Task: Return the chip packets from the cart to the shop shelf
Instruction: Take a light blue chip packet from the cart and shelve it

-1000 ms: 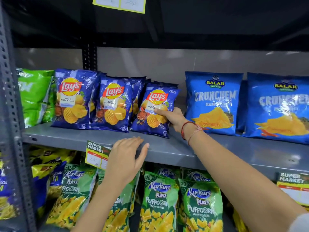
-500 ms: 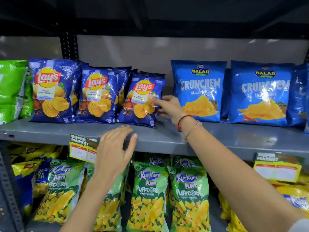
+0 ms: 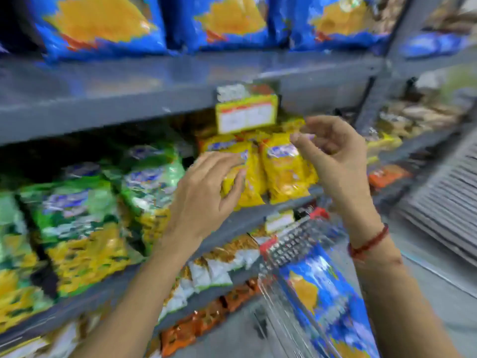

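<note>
The picture is blurred by motion. My left hand point(image 3: 206, 195) hovers in front of the second shelf with its fingers spread, holding nothing. My right hand point(image 3: 333, 156) hangs in the air to its right, fingers loosely curled and empty, with a red thread at the wrist. Below my right forearm stands the wire cart point(image 3: 291, 244), and a blue chip packet point(image 3: 327, 301) with a yellow chip picture leans inside it. Blue packets of the same kind point(image 3: 103, 27) line the grey top shelf point(image 3: 154, 83).
Yellow packets point(image 3: 281, 171) and green packets point(image 3: 77, 215) fill the second shelf. White and orange packets point(image 3: 206, 275) lie on lower shelves. A yellow price tag point(image 3: 246, 116) hangs from the top shelf edge. A grey upright post point(image 3: 382, 81) and grey floor are at the right.
My view has swung down and to the right, bringing the cart into sight. My right hand has let go of the blue Lay's packet and pulled back from the shelf. My left hand has left the shelf edge.
</note>
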The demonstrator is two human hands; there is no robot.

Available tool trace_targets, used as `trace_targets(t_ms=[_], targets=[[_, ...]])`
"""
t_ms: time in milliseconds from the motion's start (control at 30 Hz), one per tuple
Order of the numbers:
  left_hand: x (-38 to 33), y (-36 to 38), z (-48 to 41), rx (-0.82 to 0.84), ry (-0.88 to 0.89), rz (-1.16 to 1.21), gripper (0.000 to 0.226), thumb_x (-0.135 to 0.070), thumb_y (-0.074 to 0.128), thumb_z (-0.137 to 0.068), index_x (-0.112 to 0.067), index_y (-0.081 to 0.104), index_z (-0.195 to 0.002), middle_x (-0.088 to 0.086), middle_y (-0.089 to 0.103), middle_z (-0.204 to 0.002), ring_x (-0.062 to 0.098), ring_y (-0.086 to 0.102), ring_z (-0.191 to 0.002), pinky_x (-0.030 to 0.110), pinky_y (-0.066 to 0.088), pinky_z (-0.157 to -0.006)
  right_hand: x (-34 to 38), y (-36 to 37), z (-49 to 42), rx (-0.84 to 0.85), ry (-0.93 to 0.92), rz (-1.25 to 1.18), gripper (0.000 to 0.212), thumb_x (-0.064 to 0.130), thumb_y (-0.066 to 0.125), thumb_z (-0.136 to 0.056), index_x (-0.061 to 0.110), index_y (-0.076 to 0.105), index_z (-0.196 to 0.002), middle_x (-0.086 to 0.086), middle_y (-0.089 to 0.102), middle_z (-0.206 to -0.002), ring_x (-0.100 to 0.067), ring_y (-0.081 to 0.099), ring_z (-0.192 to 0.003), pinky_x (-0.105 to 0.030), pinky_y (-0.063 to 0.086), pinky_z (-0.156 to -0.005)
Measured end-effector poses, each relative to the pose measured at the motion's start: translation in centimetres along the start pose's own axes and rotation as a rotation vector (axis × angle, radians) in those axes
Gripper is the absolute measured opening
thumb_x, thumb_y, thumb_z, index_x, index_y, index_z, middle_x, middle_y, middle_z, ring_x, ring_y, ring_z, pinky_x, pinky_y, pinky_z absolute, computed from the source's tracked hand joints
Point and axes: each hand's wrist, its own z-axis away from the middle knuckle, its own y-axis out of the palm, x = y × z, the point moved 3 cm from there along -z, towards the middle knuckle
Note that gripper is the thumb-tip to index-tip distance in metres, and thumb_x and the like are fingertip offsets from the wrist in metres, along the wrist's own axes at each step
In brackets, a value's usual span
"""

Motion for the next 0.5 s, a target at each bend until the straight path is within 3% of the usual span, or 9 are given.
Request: trace_targets(t_ms=[67,233,367,500], targets=[[-1.0,6.0,0.9,0.156,-0.029,0.108,0.026,-0.021,0.053,-0.087,-0.003,0.068,-0.097,0.012,0.071,-0.097,0.017,0.055,-0.097,0.021,0.037,-0.091,-4.9,-4.2,2.3,-0.083,0.125,0.076,0.021,0.023,0.073,-0.077,0.024,0.062,-0.095,-0.001,0.066,-0.09,0.002,0.058,-0.068,-0.014,0.049,-0.066],[-2.7,20.2,5.5,0.608,-0.125,0.305,0.042,-0.03,0.048,-0.081,0.001,0.064,-0.105,0.02,0.066,-0.103,0.022,0.053,-0.1,0.029,0.037,-0.087,-18.4,-11.8,9.2,-0.182,0.522,0.269,0.024,0.008,0.07,-0.08,0.0,0.061,-0.101,-0.003,0.062,-0.085,0.007,0.058,-0.06,-0.005,0.043,-0.059],[-2.7,29.0,10.4,0.917,-0.283,0.29,0.046,-0.029,0.057,-0.083,-0.002,0.055,-0.121,0.021,0.059,-0.121,0.035,0.053,-0.115,0.037,0.037,-0.095,-29.2,-14.6,16.1,-0.151,0.898,0.345,0.036,0.015,0.073,-0.078,-0.001,0.059,-0.107,-0.008,0.06,-0.085,-0.019,0.058,-0.074,-0.024,0.046,-0.064],[-2.4,35.8,14.9,1.155,-0.424,0.278,0.053,-0.017,0.063,-0.086,0.001,0.044,-0.132,0.024,0.049,-0.133,0.035,0.046,-0.122,0.028,0.028,-0.094,-37.1,-15.0,22.6,-0.136,1.223,0.334,0.043,0.023,0.077,-0.074,0.003,0.058,-0.107,-0.007,0.056,-0.085,-0.019,0.053,-0.08,-0.037,0.044,-0.078]])
